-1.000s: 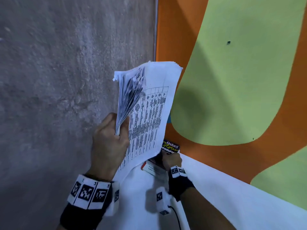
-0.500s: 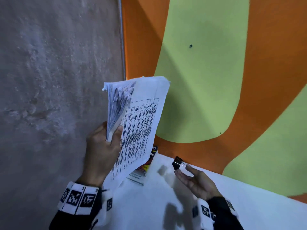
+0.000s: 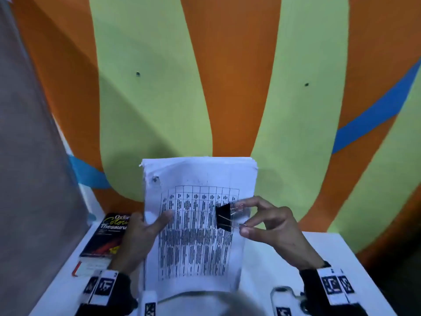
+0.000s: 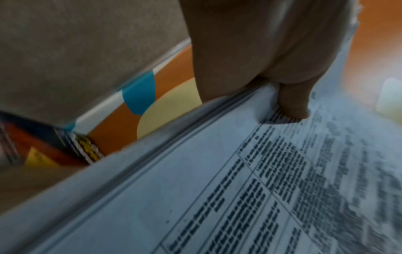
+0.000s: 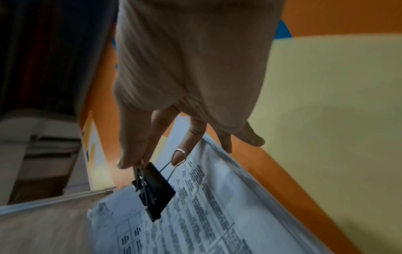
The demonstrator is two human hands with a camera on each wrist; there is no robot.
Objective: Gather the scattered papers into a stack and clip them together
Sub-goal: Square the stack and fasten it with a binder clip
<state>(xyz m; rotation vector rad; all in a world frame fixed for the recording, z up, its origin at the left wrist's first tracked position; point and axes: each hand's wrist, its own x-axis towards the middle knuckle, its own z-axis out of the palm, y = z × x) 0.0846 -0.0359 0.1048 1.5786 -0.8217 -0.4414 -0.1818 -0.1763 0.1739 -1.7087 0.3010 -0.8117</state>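
A thick stack of printed papers [image 3: 198, 224] stands upright above the white table, its top sheet showing a table of black text. My left hand [image 3: 141, 236] grips the stack's left edge, thumb pressed on the front sheet [image 4: 293, 106]. My right hand [image 3: 268, 220] pinches the wire handles of a black binder clip [image 3: 224, 216] in front of the stack's right side. In the right wrist view the binder clip [image 5: 155, 190] hangs from thumb and fingers just above the papers [image 5: 206, 214]. Whether the clip's mouth is on the sheets is not clear.
A dark thesaurus book [image 3: 107, 236] lies on the white table [image 3: 296, 270] left of the stack. An orange, green and blue painted wall [image 3: 227, 87] rises right behind the table; a grey wall [image 3: 27, 156] closes the left side.
The stack has swung from the left to face me at the centre. My right hand has risen from the table with the binder clip to the stack's right side.
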